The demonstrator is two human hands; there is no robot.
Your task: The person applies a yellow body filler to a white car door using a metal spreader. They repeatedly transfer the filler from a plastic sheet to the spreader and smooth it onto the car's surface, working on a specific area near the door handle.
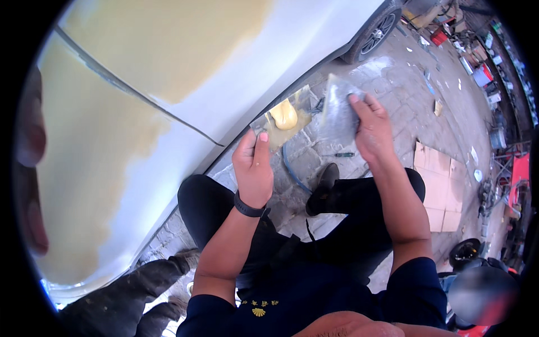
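Observation:
My left hand (254, 168), with a dark band on the wrist, pinches the near edge of a flat mixing board (303, 100). On the board sits a lump of pale yellow putty (284, 115). A thin, translucent, smeared spreader sheet (339, 115) is gripped between the thumb and fingers of my right hand (373, 128), slightly blurred and apart from the board. Left of both hands stands a white car body (224, 90), with broad patches of dried yellow filler (163, 45) across its panels and a dark seam between them.
Another person's fingers (33, 129) show at the far left, and dark-trousered legs (112, 297) at lower left. On the paved floor lie a blue hose (289, 163), a screwdriver (344, 154) and flattened cardboard (438, 185). Cluttered shelves (508, 73) line the right.

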